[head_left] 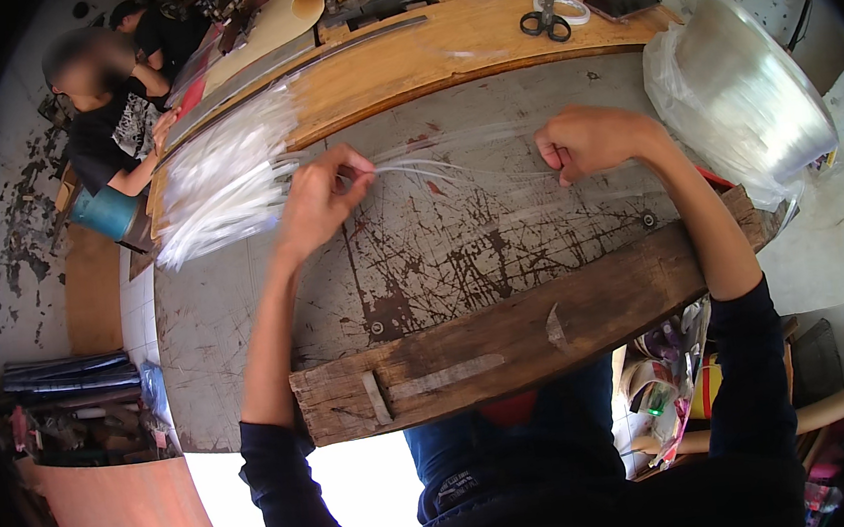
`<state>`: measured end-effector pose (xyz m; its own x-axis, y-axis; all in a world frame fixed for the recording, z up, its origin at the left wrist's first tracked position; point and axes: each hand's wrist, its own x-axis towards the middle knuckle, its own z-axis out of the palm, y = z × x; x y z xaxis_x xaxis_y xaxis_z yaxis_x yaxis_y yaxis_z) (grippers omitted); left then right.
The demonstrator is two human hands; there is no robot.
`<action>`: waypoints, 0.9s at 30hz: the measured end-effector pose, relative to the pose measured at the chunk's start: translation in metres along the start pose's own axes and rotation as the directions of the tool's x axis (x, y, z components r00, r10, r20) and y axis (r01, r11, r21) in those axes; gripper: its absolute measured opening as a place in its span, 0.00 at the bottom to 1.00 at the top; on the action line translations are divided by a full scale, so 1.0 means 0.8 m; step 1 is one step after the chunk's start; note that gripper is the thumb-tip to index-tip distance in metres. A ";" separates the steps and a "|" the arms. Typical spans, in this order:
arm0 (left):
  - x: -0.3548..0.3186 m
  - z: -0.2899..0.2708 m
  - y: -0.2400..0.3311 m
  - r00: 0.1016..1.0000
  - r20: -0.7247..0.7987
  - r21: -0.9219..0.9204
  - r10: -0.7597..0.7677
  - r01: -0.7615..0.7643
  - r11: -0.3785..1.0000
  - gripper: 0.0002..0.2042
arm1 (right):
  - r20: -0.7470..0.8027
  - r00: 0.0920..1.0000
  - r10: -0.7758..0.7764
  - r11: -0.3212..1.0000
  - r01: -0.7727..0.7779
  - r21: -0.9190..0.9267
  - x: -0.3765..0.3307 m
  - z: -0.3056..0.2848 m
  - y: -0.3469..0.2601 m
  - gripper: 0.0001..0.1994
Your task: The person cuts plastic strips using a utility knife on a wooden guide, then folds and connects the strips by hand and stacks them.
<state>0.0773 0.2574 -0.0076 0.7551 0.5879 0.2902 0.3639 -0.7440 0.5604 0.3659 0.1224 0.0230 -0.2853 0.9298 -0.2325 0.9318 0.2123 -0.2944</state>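
My left hand [321, 200] and my right hand [587, 141] hold the two ends of a few thin clear plastic strands [454, 168], stretched between them just above the scratched grey worktop [441, 252]. The left hand pinches the strands with its fingertips. My right hand is closed in a fist around them. A heap of cut white strands [224, 175] lies left of the left hand. A big coil of clear line in a plastic bag [744, 95] sits to the right of the right hand.
A worn wooden plank [519, 340] runs along the near edge of the worktop. Black scissors [544, 20], a tape roll [570, 5] and a phone [622, 2] lie on the wooden board behind. Two other people sit at the far left [113, 115].
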 end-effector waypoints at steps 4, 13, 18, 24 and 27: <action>0.017 -0.006 -0.019 0.978 -0.127 -0.102 -0.166 0.154 0.983 0.05 | 0.131 0.912 0.388 0.921 -0.388 -0.024 -0.009 -0.019 -0.017 0.13; 0.024 0.025 0.006 0.999 -0.014 -0.003 -0.037 0.037 0.999 0.07 | 0.145 0.918 0.368 0.929 -0.359 -0.088 -0.014 -0.014 -0.032 0.06; 0.023 0.022 0.000 0.987 -0.027 0.061 0.157 -0.156 0.986 0.08 | 0.174 0.922 0.345 0.938 -0.334 -0.091 -0.015 -0.017 -0.027 0.06; 0.018 0.024 -0.008 0.994 -0.009 0.109 0.105 -0.104 0.989 0.09 | 0.023 0.886 0.464 0.873 -0.452 -0.181 -0.023 -0.025 -0.023 0.07; 0.016 0.022 -0.008 0.972 -0.071 0.190 0.223 -0.206 0.960 0.08 | -0.411 0.827 0.383 0.746 -0.539 -0.391 -0.036 -0.018 -0.008 0.09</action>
<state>0.0941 0.2643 -0.0215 0.7764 0.4286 0.4621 0.2977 -0.8956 0.3304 0.3717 0.0985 0.0451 0.2130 0.9741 0.0756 0.9365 -0.2256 0.2685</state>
